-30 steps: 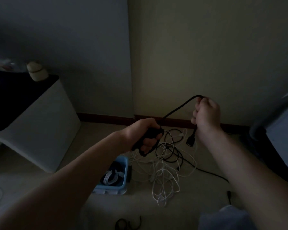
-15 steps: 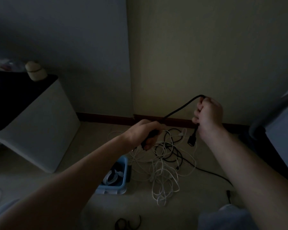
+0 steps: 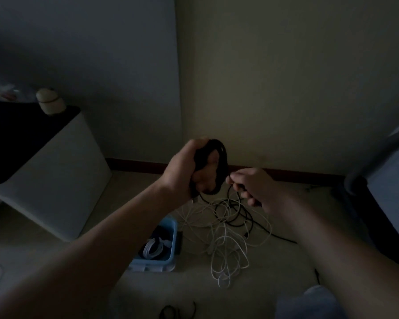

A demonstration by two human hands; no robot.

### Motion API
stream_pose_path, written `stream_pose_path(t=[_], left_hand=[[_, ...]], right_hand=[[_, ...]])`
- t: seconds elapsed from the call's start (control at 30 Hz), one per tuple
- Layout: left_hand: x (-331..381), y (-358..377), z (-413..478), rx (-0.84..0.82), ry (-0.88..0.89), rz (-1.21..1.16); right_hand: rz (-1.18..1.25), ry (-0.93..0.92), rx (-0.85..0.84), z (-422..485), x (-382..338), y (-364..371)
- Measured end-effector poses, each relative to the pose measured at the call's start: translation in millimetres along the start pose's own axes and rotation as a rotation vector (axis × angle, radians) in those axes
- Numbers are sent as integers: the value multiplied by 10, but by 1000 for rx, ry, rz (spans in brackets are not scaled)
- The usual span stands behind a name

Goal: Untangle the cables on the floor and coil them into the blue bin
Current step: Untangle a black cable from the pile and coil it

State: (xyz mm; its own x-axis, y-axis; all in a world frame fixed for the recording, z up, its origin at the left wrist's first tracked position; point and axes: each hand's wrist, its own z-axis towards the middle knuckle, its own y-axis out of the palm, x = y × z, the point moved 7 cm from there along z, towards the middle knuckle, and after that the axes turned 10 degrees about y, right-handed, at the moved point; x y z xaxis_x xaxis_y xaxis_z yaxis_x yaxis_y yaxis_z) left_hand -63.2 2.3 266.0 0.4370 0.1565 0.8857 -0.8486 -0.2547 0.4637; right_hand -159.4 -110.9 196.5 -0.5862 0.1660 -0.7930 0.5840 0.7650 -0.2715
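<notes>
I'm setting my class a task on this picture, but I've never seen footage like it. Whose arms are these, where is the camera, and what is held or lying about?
No machine here: a person wears a wide-angle camera on the head, looking forward and down, so the arms are their own. The room is dim. The left hand grips a black cable wound into loops. The right hand pinches what seems the same cable beside it. On the floor lies a tangle of white and black cables. Beside it stands a blue bin holding a coiled white cable.
</notes>
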Motion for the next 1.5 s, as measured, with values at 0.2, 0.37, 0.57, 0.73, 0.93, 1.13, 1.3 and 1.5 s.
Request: stream_pose_path(t=[0.2,0.37,0.57,0.73,0.93,1.13,1.3,1.5], left_hand=[[151,-412,74,240,116,-187],[127,-547,75,366,134,-230],[59,-565,95,437,157,-16],[-3,-666,91,447,166,290],[-96,-518,77,374,76,538],[-326,-373,98,293,-69,493],[-365,-153,15,102,-115,410],[-473,-210,-2,40,-151,383]], right_hand=[[-263,-197,-50,-166,-180,293],[-444,-352,-99,-263,-248,461],[-492,-343,-229,-354,-210,629],[-274,-364,-233,-505,-387,541],[-114,-551,35,-581,-556,268],[-126,-679,134,-582,-589,240],[-84,-598,102,-453,-535,197],[-134,-543,76,-340,-465,243]])
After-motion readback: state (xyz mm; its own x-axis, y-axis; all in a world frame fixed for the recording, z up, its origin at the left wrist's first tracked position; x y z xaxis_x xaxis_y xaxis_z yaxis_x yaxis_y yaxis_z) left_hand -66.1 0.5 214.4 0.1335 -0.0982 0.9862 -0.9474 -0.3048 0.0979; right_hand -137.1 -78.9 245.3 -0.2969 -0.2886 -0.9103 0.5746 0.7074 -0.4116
